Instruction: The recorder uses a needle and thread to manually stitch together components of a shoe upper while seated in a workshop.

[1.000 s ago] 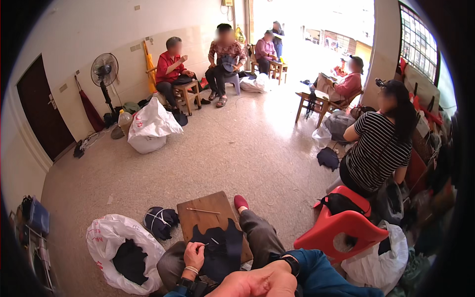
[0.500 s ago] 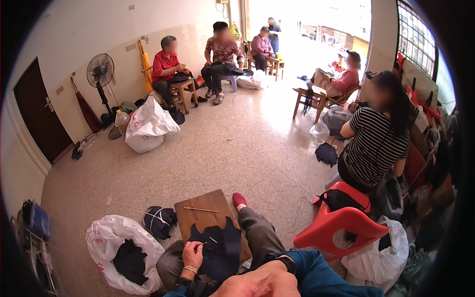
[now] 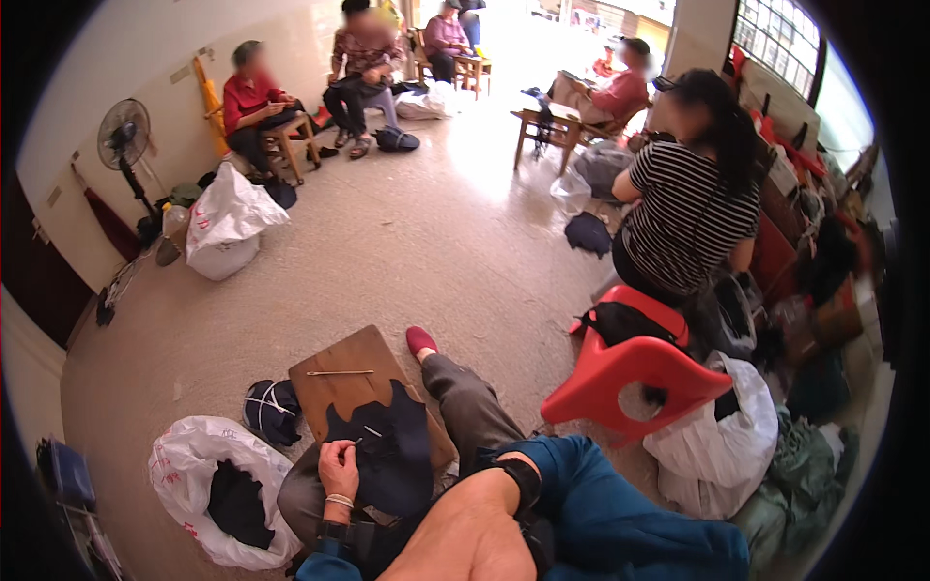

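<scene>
My left hand [image 3: 339, 469] rests on a dark navy cut cloth piece [image 3: 395, 455], its thumb and fingers pinched together at the cloth. Something small and pale shows at the fingertips, too small to name. Just beyond them, a short white sliver [image 3: 372, 431] lies on the cloth. Beneath the cloth is a brown wooden board [image 3: 334, 366] across my lap, with a thin pale stick [image 3: 339, 373] on its far part. Close to the camera, my right hand [image 3: 465, 528] is raised beyond a dark wrist strap; its fingers run out of the picture.
To the left stand a white sack [image 3: 179, 450] of dark cloth and a tied dark bundle [image 3: 272, 411]. On my right are a red plastic chair [image 3: 591, 378] and another white sack [image 3: 722, 465]. A person in a striped top [image 3: 693, 218] sits beyond; several others sit farther off.
The view has swung right and down, shifting the room left and up. My right hand has come closer to the camera. My left hand remains pinched at the cloth.
</scene>
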Action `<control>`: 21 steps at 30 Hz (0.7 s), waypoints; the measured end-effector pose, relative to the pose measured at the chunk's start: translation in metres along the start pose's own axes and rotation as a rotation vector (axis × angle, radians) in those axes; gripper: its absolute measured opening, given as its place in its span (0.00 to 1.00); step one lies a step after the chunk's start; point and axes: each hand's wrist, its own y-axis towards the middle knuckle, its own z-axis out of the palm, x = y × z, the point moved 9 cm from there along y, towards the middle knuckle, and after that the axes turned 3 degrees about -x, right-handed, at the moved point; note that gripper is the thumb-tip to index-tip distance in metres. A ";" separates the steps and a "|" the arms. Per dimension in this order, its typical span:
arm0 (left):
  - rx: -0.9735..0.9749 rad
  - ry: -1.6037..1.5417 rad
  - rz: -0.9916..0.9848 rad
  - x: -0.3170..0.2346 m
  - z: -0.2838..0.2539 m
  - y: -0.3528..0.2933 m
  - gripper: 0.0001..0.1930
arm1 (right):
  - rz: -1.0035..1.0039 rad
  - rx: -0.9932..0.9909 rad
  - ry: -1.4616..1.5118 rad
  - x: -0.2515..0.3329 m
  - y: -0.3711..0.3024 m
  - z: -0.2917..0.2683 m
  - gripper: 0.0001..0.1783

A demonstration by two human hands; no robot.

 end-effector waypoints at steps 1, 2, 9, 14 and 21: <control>0.032 0.012 -0.078 0.006 0.002 0.000 0.02 | -0.019 -0.007 -0.004 -0.001 -0.001 0.000 0.22; 0.031 -0.009 -0.021 0.000 0.002 -0.001 0.02 | -0.042 -0.012 -0.004 -0.002 -0.002 0.002 0.21; 0.040 0.012 0.005 -0.004 0.000 0.000 0.02 | -0.165 -0.041 0.007 -0.001 -0.005 0.000 0.17; 0.059 0.008 -0.110 0.006 0.002 -0.002 0.02 | -0.151 0.000 0.022 -0.001 -0.006 -0.001 0.17; 0.042 0.046 -0.083 0.005 0.001 -0.002 0.02 | -0.185 -0.053 0.211 0.010 -0.012 -0.004 0.19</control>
